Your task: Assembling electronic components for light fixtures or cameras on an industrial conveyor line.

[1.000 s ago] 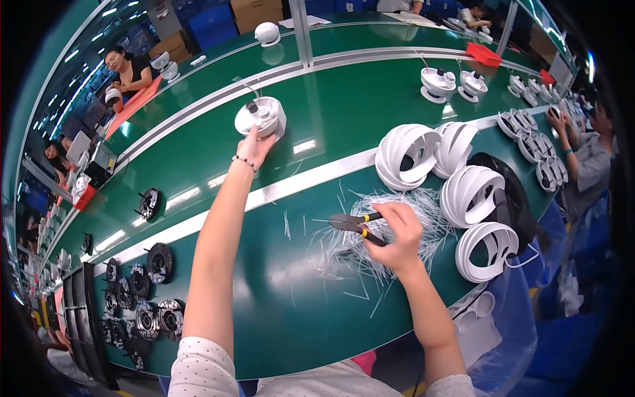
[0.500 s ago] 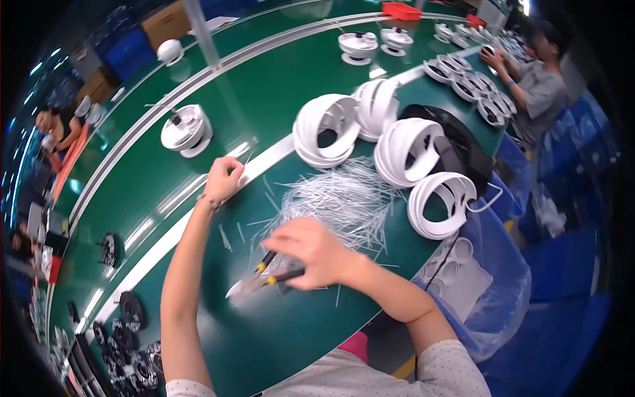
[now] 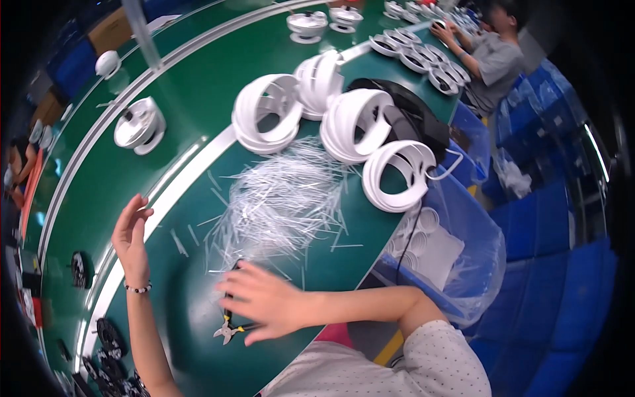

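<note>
My right hand (image 3: 268,301), slightly blurred, is spread over a pair of diagonal cutters (image 3: 227,329) with dark, yellow-marked handles. The cutters' jaws point toward me at the green tabletop, and the hand hides part of the handles. My left hand (image 3: 134,239) is raised at the left near the pale strip along the table, fingers apart and nothing in it. Beyond the right hand lies a loose pile of thin white strips (image 3: 278,198). Several white ring-shaped housings (image 3: 266,114) stand behind and to the right of the pile.
A green conveyor (image 3: 192,86) curves past on the left, carrying white assemblies (image 3: 140,126). Black round parts (image 3: 111,339) sit at lower left. To the right, a plastic-lined blue bin (image 3: 486,264) holds white rings. A co-worker (image 3: 499,63) handles parts at the far right.
My right hand has loosened from the cutters and spread out, and the cutters are now lower and closer to me. My left hand's curled fingers have opened. The whole view has shifted.
</note>
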{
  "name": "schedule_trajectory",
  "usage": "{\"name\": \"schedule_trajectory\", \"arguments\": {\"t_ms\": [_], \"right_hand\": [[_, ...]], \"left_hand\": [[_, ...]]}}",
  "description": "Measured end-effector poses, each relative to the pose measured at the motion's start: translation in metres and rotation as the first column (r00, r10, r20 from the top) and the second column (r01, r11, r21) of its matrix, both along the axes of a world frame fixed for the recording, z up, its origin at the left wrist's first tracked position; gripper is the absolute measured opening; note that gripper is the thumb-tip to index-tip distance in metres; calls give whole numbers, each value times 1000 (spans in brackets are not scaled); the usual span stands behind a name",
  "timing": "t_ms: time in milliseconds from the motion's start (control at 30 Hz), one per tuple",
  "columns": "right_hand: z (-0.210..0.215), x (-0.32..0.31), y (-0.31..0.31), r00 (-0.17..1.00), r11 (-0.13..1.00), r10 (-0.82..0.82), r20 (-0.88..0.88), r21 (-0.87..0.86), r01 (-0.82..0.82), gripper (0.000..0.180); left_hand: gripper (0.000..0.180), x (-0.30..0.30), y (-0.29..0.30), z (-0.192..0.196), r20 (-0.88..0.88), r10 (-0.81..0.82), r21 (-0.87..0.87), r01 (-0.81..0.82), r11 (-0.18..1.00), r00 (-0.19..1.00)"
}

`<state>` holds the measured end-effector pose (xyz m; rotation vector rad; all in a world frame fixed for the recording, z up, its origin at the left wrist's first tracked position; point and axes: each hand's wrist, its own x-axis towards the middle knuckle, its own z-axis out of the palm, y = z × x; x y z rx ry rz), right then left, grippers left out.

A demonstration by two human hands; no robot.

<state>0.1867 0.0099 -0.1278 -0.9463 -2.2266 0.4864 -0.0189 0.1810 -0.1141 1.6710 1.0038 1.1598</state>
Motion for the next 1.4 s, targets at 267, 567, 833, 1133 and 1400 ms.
{"name": "schedule_trajectory", "arguments": {"t_ms": [267,567,833,1133,1400], "right_hand": [[25,157,-2,126,107,-985,-115,160,981,27],[14,171,2,296,276,-955,2,363,890,14],[84,71,4,579,444,-799,-166,488,752,3],[12,-62,43,939,954,99,329,237,-183,15],[31,-86,55,930,996,-16,368,92,-20,69]], "left_hand": [[27,-112,38,-9,156,572,156,-592,790,805],[49,-251,75,-33,-457,885,390,-874,290,90],[53,-248,72,-35,-619,757,196,-893,406,208],[27,-115,-7,-37,223,733,27,-756,654,643],[27,-96,-40,-70,371,604,-94,-619,780,705]]}}
